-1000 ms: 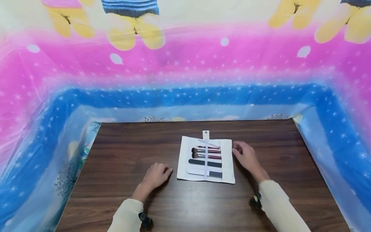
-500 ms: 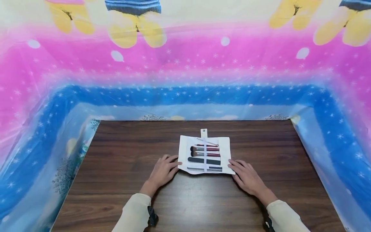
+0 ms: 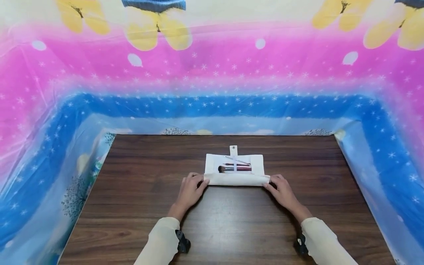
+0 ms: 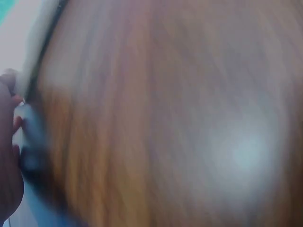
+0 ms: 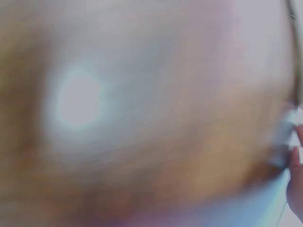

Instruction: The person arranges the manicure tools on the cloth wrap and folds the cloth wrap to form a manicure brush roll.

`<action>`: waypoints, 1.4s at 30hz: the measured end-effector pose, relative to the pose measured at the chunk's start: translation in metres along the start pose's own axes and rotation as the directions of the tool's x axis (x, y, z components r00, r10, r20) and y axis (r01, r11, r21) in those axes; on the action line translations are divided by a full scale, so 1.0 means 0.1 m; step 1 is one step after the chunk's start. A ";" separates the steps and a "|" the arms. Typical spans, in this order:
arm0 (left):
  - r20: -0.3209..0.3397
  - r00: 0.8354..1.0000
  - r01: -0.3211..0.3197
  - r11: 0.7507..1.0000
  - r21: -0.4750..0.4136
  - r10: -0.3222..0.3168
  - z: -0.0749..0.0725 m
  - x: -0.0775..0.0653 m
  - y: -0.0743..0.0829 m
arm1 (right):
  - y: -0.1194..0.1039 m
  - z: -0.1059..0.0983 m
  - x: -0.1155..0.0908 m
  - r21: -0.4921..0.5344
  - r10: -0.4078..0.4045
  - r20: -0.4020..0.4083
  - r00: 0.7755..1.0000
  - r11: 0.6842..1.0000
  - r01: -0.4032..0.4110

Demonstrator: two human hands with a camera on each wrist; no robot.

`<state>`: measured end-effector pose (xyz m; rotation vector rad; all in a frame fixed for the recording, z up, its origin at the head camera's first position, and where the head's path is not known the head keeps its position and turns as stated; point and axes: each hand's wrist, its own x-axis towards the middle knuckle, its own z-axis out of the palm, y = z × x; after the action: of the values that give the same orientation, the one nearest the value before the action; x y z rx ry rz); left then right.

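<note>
A white fabric brush roll (image 3: 212, 163) lies on the table, its near part rolled up and covering the lower tools. Still showing are a dark-headed makeup brush (image 3: 222, 169) with a red handle, a thinner red-handled tool and a slim white tool (image 3: 236, 159), all under a clear strap. My left hand (image 3: 190, 189) grips the left end of the rolled edge between thumb and fingers. At the right end, my right hand (image 3: 283, 191) pinches the same edge. Both wrist views are blurred; they show parts of the left hand (image 4: 7, 161) and right hand (image 5: 296, 179) at their borders.
The roll's strap tab (image 3: 233, 150) with a metal snap points toward the far side. The dark wooden table (image 3: 232, 224) ends at a printed pink and blue cloth (image 3: 212, 106) around its back and sides. Dark wrist cameras (image 3: 183, 241) sit below both cuffs.
Both hands have taken hold of the roll's near corners and moved away from the body. The near edge is now folded over, hiding the nail files and one brush.
</note>
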<state>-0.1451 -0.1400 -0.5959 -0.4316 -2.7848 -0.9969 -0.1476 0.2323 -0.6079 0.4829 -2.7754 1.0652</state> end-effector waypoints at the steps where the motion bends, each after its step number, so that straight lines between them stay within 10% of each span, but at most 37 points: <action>1: -0.014 0.999 0.036 0.999 -0.013 -0.037 0.01 0.01 0.02 | -0.01 -0.01 0.04 0.035 0.029 -0.001 1.000 0.999 -0.029; 11: -0.094 0.985 0.146 0.989 0.029 -0.142 0.15 0.11 0.09 | -0.10 -0.07 0.30 0.049 0.259 0.075 0.963 0.964 -0.263; 19: 0.047 0.999 -0.026 0.984 0.179 0.018 0.12 0.09 -0.01 | -0.07 -0.04 0.27 -0.135 0.043 0.048 0.998 0.990 -0.036; 29: 0.303 0.948 -0.186 0.942 0.280 0.097 0.06 0.10 -0.11 | 0.13 -0.06 0.23 -0.261 0.027 0.293 0.956 0.964 0.053; 36: 0.132 0.991 0.011 0.999 0.036 -0.016 0.11 0.15 -0.02 | 0.12 -0.05 0.31 -0.099 0.021 0.183 0.983 0.995 -0.003; 42: -0.001 0.983 0.183 0.973 -0.140 -0.185 0.12 0.27 0.13 | 0.00 -0.06 0.48 -0.050 0.181 0.124 0.976 0.983 -0.176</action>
<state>-0.1671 -0.1165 -0.5912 -0.1832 -2.7927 -1.2340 -0.1926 0.2248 -0.5923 0.3122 -2.9945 1.0469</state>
